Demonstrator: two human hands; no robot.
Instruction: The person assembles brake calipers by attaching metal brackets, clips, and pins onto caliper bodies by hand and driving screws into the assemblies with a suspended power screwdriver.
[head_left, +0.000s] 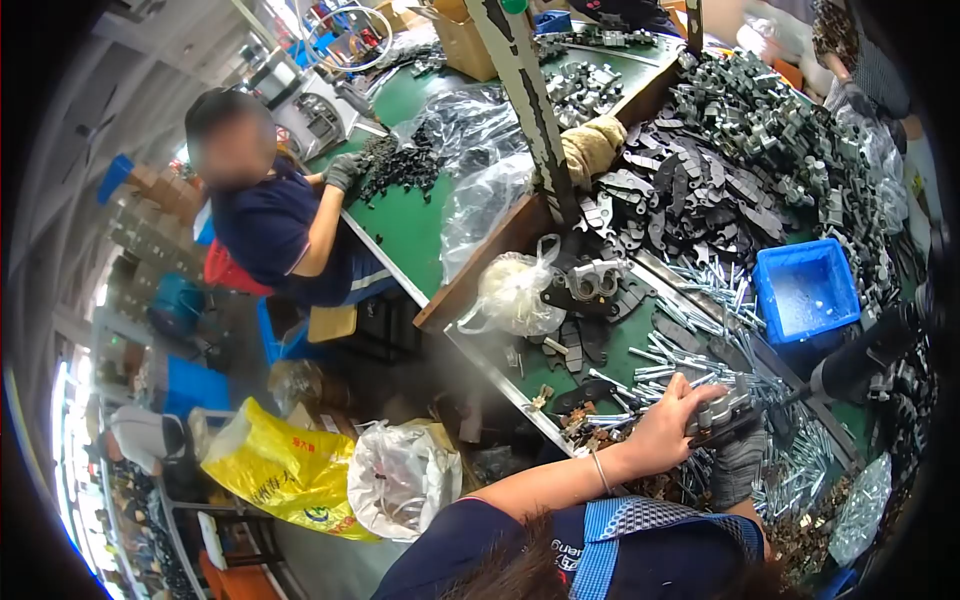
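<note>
My bare left hand [685, 412] has its fingers closed on a grey metal brake caliper [728, 408]. In a grey glove, my right hand [738, 468] grips the same caliper from below; its fingers are partly hidden. Beside the caliper, the thin tip of a black power screwdriver [868, 352] points toward it; I cannot tell whether they touch. Many long silver pins [690, 345] lie under and around my hands. Small brown metal clips [660, 487] are heaped near my left forearm. Dark brake pads [690, 190] are piled farther back.
A blue plastic bin [808, 290] stands among the parts. Grey calipers [770, 120] form a large heap behind it. A tied white bag [515, 292] sits by the table edge, near a peeling metal post [525, 100]. Across, a gloved co-worker [270, 220] handles small black parts [400, 165].
</note>
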